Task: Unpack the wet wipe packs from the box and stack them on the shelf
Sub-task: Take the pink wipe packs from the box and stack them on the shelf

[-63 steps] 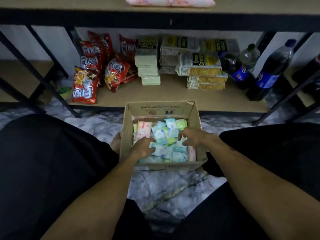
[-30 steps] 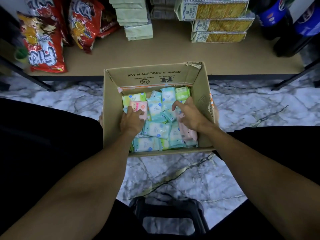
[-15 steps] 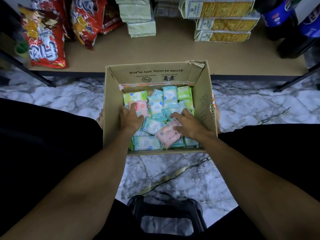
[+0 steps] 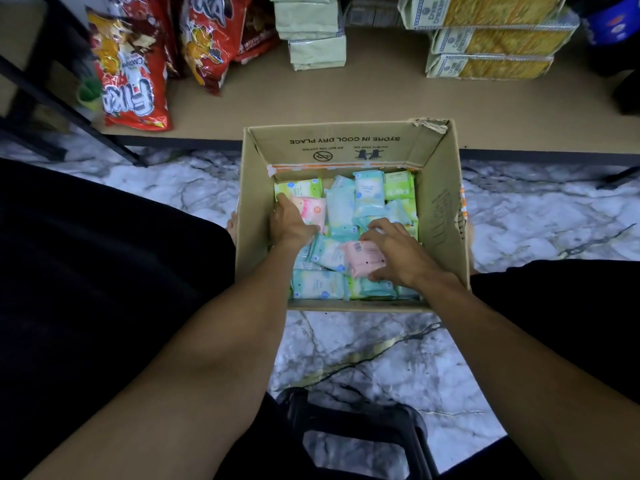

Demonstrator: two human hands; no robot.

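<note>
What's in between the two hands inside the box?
Between the left hand and the right hand, which grips a pink pack, lie pale blue wet wipe packs. The head view shows it.

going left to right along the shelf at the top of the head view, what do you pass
red snack bags → stack of pale green packs → stack of cracker packs → bottle with a blue label
</note>
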